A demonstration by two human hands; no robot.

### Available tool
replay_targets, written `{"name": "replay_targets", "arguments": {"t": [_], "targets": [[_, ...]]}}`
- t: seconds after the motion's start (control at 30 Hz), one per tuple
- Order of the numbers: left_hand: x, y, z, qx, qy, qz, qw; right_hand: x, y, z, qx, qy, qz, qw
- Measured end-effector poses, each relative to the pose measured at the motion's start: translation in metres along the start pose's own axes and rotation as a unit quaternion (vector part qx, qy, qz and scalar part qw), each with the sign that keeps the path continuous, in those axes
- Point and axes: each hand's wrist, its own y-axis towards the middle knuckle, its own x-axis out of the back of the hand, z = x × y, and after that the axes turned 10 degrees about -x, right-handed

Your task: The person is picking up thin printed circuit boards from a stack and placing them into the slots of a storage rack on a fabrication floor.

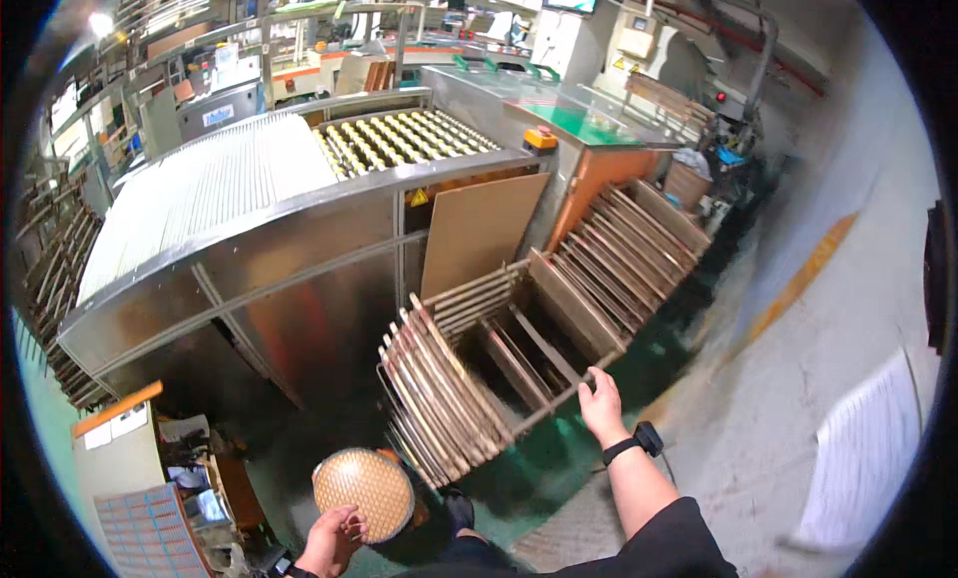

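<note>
My right hand (601, 406), with a dark band and device on its wrist, is closed on the near rail of a metal rack cart (544, 410). The cart holds rows of upright slats, pale ones on its left side and darker ones on its right. My left hand (334, 538) hangs over the edge of a round stool seat (365, 490) with a tan, patterned top. Its fingers are loosely bent and a little apart, with nothing seen in them. Whether it touches the seat I cannot tell.
Behind the cart runs a long metal conveyor machine (299, 229) with white and yellow rollers. A brown board (479, 229) leans against it. A small cluttered table (130, 458) stands at the lower left. On the right, papers (863, 458) hang on the wall. One foot (459, 510) shows beside the cart.
</note>
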Motion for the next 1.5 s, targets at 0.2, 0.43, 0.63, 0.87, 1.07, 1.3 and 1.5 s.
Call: {"name": "replay_targets", "arguments": {"t": [0.2, 0.43, 0.63, 0.87, 1.07, 1.3, 1.5], "targets": [[-0.108, 0.076, -0.013, -0.001, 0.1, 0.052, 0.994, -0.037, 0.176, -0.049, 0.026, -0.179, -0.001, 0.984], [-0.216, 0.184, -0.031, 0.006, 0.172, 0.069, 0.983, -0.059, 0.25, -0.098, -0.179, -0.173, 0.085, 0.965], [-0.256, 0.212, -0.031, 0.071, 0.16, 0.081, 0.981, -0.057, 0.251, -0.113, -0.155, -0.155, 0.057, 0.974], [-0.24, 0.22, -0.025, 0.097, 0.146, 0.078, 0.982, -0.029, 0.257, -0.097, -0.146, -0.075, 0.156, 0.974], [-0.265, 0.226, -0.035, 0.043, 0.134, 0.051, 0.989, -0.044, 0.276, -0.101, -0.142, -0.14, 0.132, 0.971], [-0.348, 0.142, -0.152, -0.149, -0.012, 0.264, 0.953, 0.056, 0.349, -0.069, -0.083, -0.002, 0.098, 0.992], [-0.331, 0.085, -0.198, -0.249, -0.033, 0.152, 0.956, 0.115, 0.302, 0.027, -0.133, 0.236, 0.206, 0.94]]}}
